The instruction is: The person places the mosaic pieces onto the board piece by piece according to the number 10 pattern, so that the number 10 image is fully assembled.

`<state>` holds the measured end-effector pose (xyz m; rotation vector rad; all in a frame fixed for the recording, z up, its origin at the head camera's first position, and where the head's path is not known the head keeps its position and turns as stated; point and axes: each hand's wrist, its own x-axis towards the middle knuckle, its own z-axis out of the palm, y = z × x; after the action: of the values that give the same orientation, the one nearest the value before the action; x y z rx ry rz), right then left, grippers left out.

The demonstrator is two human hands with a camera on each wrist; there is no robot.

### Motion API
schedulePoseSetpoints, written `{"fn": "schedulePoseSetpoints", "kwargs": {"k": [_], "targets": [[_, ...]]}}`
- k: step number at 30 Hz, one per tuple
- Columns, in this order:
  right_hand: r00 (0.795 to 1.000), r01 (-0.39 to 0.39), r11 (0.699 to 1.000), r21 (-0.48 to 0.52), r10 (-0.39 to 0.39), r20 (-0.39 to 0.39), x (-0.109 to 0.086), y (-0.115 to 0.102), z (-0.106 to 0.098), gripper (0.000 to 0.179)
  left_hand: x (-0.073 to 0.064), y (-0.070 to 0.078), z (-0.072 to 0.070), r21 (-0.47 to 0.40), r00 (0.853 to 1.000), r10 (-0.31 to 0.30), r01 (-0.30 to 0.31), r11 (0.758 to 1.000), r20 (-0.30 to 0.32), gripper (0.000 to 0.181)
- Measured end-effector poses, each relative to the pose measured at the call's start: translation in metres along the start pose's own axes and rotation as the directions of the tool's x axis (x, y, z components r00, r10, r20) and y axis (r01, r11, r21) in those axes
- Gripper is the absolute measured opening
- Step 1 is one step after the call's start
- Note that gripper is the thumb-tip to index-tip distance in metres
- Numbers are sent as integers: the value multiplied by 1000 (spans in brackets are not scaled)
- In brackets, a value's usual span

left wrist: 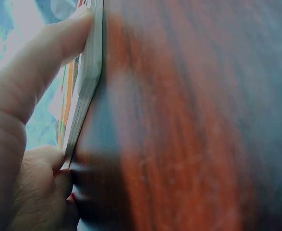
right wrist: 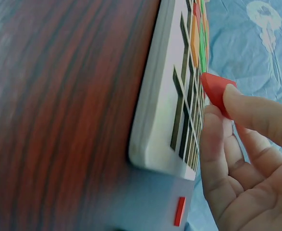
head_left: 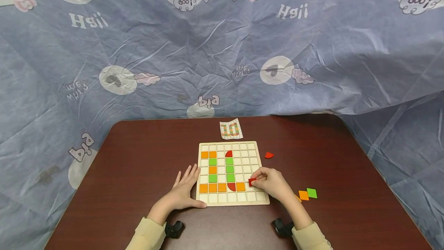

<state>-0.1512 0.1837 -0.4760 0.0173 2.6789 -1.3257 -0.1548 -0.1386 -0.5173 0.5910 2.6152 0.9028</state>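
Note:
A pale square grid board lies on the table, with orange, green and red tiles in some of its cells. My right hand pinches a red tile with a curved edge between thumb and fingertips, over the board's lower right cells. In the right wrist view the tile is tilted, close to the grid. My left hand rests at the board's left side, fingers spread and fairly straight. Its thumb touches the board's near left corner edge.
A small printed pattern sheet lies behind the board. To the right sits a loose red quarter-circle tile. An orange tile and a green tile lie near the right forearm, which partly hides another. A patterned cloth hangs behind the table.

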Motion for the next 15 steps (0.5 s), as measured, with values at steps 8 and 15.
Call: {"fn": "schedulePoseSetpoints", "kwargs": {"k": [8,15], "targets": [[999,23,998,-57,-21,32,-1,-5,9,8,1,0,0,4,1000,-8,8,1000,4,122],[1000,18,996,-90,-17,15,1,-7,14,11,1,0,0,7,1000,-8,8,1000,7,122]]}}
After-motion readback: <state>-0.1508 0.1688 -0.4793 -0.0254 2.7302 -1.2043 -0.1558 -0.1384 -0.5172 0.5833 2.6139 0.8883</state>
